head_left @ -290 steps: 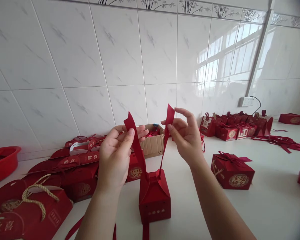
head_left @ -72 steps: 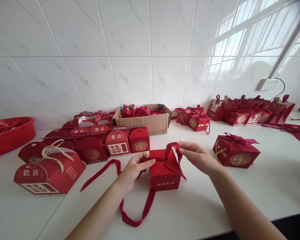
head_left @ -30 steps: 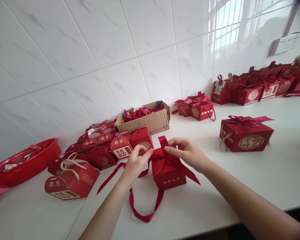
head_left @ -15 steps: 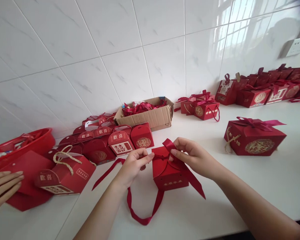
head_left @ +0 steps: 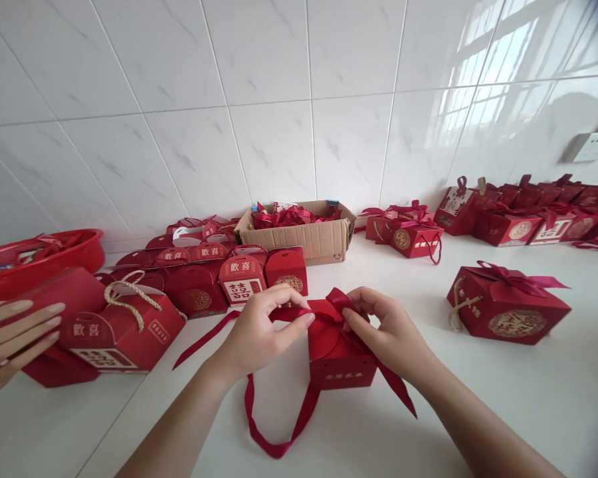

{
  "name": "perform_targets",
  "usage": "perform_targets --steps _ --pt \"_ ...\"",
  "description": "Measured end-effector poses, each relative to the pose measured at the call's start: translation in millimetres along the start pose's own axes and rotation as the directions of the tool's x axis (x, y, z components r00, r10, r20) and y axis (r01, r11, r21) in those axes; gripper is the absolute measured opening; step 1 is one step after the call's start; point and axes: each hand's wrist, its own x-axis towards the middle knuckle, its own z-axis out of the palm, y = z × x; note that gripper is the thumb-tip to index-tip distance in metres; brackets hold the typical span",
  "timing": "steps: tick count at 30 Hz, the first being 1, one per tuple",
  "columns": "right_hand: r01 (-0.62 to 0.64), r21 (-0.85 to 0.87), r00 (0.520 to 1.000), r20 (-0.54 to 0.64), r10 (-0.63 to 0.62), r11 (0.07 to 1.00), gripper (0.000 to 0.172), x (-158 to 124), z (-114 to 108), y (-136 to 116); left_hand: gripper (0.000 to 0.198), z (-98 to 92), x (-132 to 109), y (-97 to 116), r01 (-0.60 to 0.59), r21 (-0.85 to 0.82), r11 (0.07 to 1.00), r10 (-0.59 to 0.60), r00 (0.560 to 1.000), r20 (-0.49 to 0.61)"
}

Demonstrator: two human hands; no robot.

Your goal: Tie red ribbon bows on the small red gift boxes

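A small red gift box (head_left: pixel 343 372) with gold lettering stands on the white counter in front of me. Dark red ribbon (head_left: pixel 279 450) crosses its top, hangs in a long loop at the front left and trails off to both sides. My left hand (head_left: pixel 264 328) pinches a stretch of the ribbon at the box's left top edge. Over the right side of the lid, my right hand (head_left: pixel 381 325) holds a folded ribbon loop between thumb and fingers. The knot area between both hands is partly covered by the fingers.
Another person's hand (head_left: pixel 17 342) rests on a red box at the left, beside a rope-handled box (head_left: pixel 129 338). A red basin (head_left: pixel 87 255), a carton of ribbons (head_left: pixel 296 242) and rows of red boxes line the wall. A bow-tied box (head_left: pixel 511 309) stands at right.
My left hand now grips ribbon at the box's left edge and draws it leftward. The right hand keeps its loop. The view has tilted up slightly, and the other person's hand has shifted on its box.
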Motion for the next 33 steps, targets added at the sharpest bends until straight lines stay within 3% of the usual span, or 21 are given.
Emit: perform_targets --steps 5,10,13,18,20,22,25,27,28,30,33 --pt "-0.004 0.014 1.0 -0.005 0.004 1.0 0.012 2.9 -0.4 -0.5 0.008 -5.3 4.3 20.4 -0.09 0.043 0.995 0.088 0.995 0.051" --pt "-0.021 -0.001 1.0 -0.001 0.021 1.0 0.012 3.5 0.2 -0.1 0.024 -10.7 10.2 42.9 -0.274 0.202 0.94 0.21 0.934 0.287" --pt "0.07 -0.001 0.996 0.062 -0.07 0.998 0.013 0.8 -1.4 -1.1 0.029 -11.1 16.7 53.9 -0.331 0.204 0.921 0.246 0.902 0.355" --pt "0.279 -0.068 0.957 0.102 -0.272 0.958 0.016 -3.4 -1.7 -3.3 0.029 -6.4 37.7 58.2 -0.349 0.18 0.92 0.265 0.889 0.372" --pt "0.27 -0.082 0.961 0.082 -0.263 0.959 0.022 -3.4 0.2 -2.6 0.026 -3.0 47.3 54.5 -0.371 0.195 0.908 0.285 0.887 0.364" --pt "0.211 -0.051 0.976 0.064 -0.208 0.976 0.029 -2.7 2.1 -0.9 0.022 1.0 54.5 47.6 -0.389 0.248 0.887 0.317 0.905 0.285" --pt "0.114 0.039 0.992 0.056 -0.116 0.993 0.033 -1.8 2.9 2.0 0.012 6.9 55.4 33.2 -0.315 0.344 0.885 0.332 0.943 0.011" --pt "0.083 0.08 0.995 0.056 -0.087 0.993 0.034 -1.8 2.5 3.1 0.007 10.6 48.2 23.1 -0.213 0.271 0.939 0.256 0.957 -0.134" --pt "0.077 0.088 0.995 0.055 -0.082 0.993 0.034 -1.9 2.3 3.3 0.011 12.6 42.9 18.6 -0.167 0.186 0.968 0.195 0.97 -0.143" --pt "0.081 0.091 0.995 0.052 -0.086 0.993 0.035 -2.2 2.3 3.4 0.019 16.7 31.4 10.9 -0.094 0.003 0.996 0.094 0.994 -0.05" --pt "0.093 0.09 0.994 0.047 -0.098 0.992 0.036 -2.4 2.9 3.5 0.02 22.6 18.3 2.1 -0.033 -0.141 0.989 0.039 0.998 0.044"
